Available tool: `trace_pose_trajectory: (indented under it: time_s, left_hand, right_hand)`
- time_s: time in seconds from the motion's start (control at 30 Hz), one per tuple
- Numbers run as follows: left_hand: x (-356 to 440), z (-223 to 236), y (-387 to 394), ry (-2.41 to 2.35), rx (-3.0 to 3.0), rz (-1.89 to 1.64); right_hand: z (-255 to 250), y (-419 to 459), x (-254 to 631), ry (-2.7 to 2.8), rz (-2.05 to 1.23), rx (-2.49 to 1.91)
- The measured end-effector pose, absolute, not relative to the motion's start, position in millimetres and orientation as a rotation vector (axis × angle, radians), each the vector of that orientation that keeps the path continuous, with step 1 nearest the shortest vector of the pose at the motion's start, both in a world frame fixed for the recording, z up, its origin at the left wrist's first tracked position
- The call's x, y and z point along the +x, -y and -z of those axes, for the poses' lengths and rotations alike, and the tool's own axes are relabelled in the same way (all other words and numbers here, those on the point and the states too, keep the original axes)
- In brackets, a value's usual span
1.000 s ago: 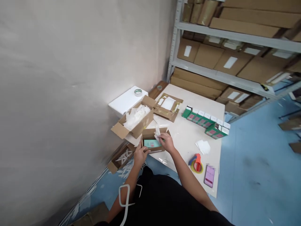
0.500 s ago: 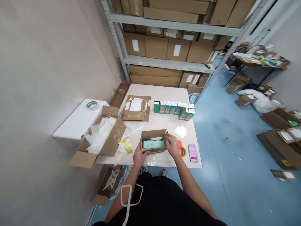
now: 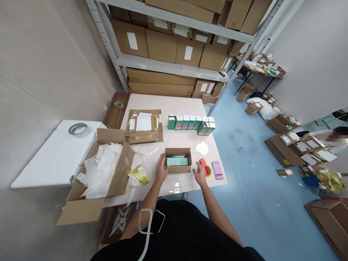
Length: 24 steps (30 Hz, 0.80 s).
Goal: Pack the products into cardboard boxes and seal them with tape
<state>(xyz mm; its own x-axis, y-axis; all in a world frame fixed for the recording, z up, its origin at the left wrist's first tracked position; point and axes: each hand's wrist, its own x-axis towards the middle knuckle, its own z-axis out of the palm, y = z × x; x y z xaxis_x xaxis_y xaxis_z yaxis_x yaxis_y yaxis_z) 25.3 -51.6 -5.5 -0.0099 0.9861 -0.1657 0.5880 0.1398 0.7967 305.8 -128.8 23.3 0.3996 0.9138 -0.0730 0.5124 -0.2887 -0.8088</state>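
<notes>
An open small cardboard box (image 3: 178, 169) stands on the table with a mint-green carton (image 3: 177, 161) lying inside. My left hand (image 3: 162, 171) grips the box at its left side, thumb by the front corner. Right of the box, my right hand (image 3: 199, 174) has its fingers apart and holds nothing. Its fingertips are by a red tape dispenser (image 3: 203, 164) with yellow tape; whether they touch it I cannot tell. White paper slips (image 3: 202, 148) lie just behind the dispenser, and a blurred pink-purple item (image 3: 217, 170) is to its right.
Several green-and-white cartons (image 3: 192, 122) are lined up at the table's back right. Flattened cardboard (image 3: 144, 137) lies back left. A large box of white paper (image 3: 102, 170) stands left, by crumpled yellow-and-white wrapping (image 3: 140, 174). Beyond is a shelf rack (image 3: 174, 67); a person (image 3: 333, 139) is far right.
My right hand has let go of the box's right side and moved down beside the tape dispenser. My left hand stays at the box. The view has turned right, bringing another person into sight.
</notes>
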Motion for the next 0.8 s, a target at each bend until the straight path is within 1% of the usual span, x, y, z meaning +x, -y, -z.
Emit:
trace_pose_trajectory:
  time_s: [0.17, 0.23, 0.3, 0.37, 0.43, 0.5, 0.6, 0.8]
  left_hand:
    - [2, 7, 46, -1.78, 1.241, -0.539]
    - [-3, 4, 43, -1.779, 1.244, -0.561]
    - [-5, 1, 40, -1.711, 1.351, -0.645]
    - [-3, -1, 38, -1.515, 1.53, -0.63]
    - [-1, 0, 39, -1.286, 1.736, -0.469]
    - [0, 4, 41, -1.17, 1.898, -0.264]
    - [0, 11, 44, -1.165, 1.999, -0.106]
    - [-1, 19, 43, -1.147, 2.01, -0.145]
  right_hand:
    - [-10, 127, 293, 1.206, -0.793, -1.981]
    - [-8, 125, 290, 1.218, -0.824, -1.99]
    - [-6, 124, 289, 1.219, -0.85, -1.998]
    - [-5, 125, 288, 1.225, -0.874, -2.007]
    - [-4, 125, 288, 1.246, -0.906, -2.009]
    - [-5, 125, 287, 1.274, -0.939, -2.008]
    - [-6, 123, 284, 1.343, -0.939, -1.992]
    - [-3, 118, 278, 1.622, -0.974, -1.976]
